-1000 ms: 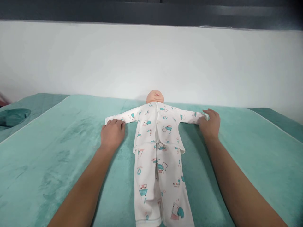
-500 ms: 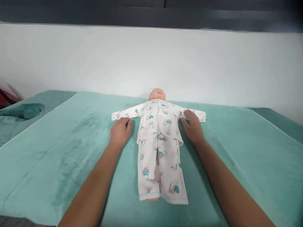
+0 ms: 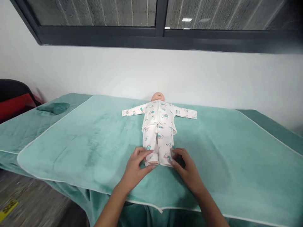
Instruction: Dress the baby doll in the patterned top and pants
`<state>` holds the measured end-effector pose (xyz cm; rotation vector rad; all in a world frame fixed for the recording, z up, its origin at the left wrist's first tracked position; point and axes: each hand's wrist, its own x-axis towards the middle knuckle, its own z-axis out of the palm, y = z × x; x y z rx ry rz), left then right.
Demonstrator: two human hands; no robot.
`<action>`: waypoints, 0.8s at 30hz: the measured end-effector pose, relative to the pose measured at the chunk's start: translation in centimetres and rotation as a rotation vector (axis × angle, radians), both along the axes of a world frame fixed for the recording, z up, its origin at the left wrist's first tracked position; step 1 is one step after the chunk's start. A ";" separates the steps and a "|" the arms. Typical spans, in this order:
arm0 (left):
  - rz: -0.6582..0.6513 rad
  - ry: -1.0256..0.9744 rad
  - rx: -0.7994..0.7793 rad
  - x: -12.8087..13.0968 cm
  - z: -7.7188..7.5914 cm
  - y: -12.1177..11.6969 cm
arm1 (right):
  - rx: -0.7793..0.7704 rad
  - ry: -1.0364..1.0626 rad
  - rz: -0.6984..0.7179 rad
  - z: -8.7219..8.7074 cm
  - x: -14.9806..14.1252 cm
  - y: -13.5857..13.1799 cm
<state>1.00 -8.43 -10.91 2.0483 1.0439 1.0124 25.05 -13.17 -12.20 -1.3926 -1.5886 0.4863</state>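
A baby doll (image 3: 158, 96) lies on its back on a teal blanket (image 3: 90, 142), arms spread wide. It wears white pyjamas (image 3: 158, 126) printed with small teal and pink pictures. My left hand (image 3: 136, 168) rests at the hem of the doll's left-side trouser leg, fingers curled and touching the cloth near a small foot. On the other side, my right hand (image 3: 184, 167) touches the hem of the other trouser leg, its fingers bent towards the cloth. Neither hand clearly grips the fabric.
The blanket covers a table (image 3: 28, 126) draped in darker teal cloth, set against a white wall under a dark-framed window (image 3: 161, 19). A black and red chair (image 3: 14, 97) stands at the left. A folded teal cloth (image 3: 53, 107) lies at the table's left end.
My hands have slid from the doll's sleeves down to the trouser hems at its feet. The view has pulled back, showing the table's near edge and the window.
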 end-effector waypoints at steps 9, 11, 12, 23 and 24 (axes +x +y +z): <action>0.137 -0.044 0.141 2.3 -1.2 -1.7 | 0.089 -0.053 -0.061 -0.4 -3.5 -0.7; 0.163 -0.092 0.219 2.4 -1.2 -2.1 | 0.140 -0.023 -0.093 -0.6 -4.3 -0.9; 0.170 -0.103 0.257 2.3 -1.1 -2.3 | 0.161 -0.004 -0.110 -0.7 -4.5 -1.0; 0.173 -0.020 0.457 1.7 -1.1 -3.4 | 0.208 0.104 -0.221 -1.3 -5.3 -3.1; 0.160 -0.009 0.456 1.7 -1.4 -3.4 | 0.218 0.078 -0.232 -1.3 -5.5 -3.2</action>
